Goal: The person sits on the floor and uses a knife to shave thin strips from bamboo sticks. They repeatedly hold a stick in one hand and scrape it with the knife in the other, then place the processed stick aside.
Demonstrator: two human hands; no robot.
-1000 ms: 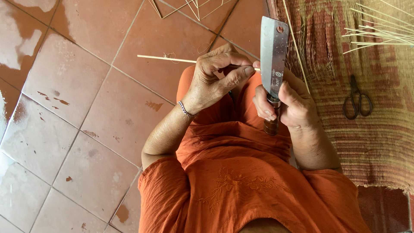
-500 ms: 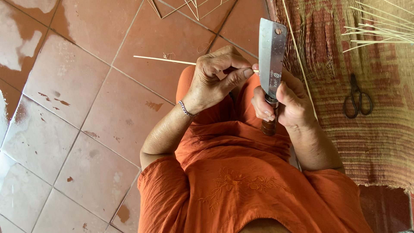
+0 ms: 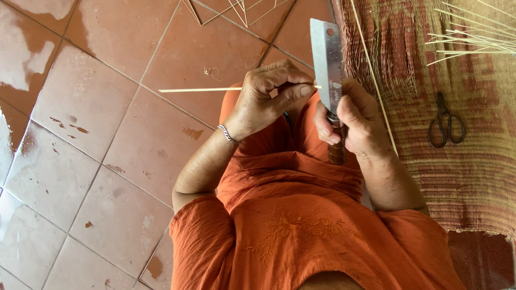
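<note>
In the head view, the thin bamboo stick [image 3: 215,89] is sliding further left through the left hand [image 3: 266,96] than half a second ago, so the shaving stroke is advancing. Those fingers [image 3: 293,92] are pinching it against the cleaver blade [image 3: 325,59], just right of them. The right hand [image 3: 357,121] is wrapping tight around the wooden handle [image 3: 336,150]. The stick is looking pale, straight and slender, jutting left over the tiled floor [image 3: 107,134].

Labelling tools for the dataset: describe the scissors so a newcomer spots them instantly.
Start at the woven straw mat covering the floor on the person's right side. On it, beyond the right hand that grips the cleaver, lie the scissors. They are the only dark metal thing there, with two looped handles, unlike the pale thin splints above them.
</note>
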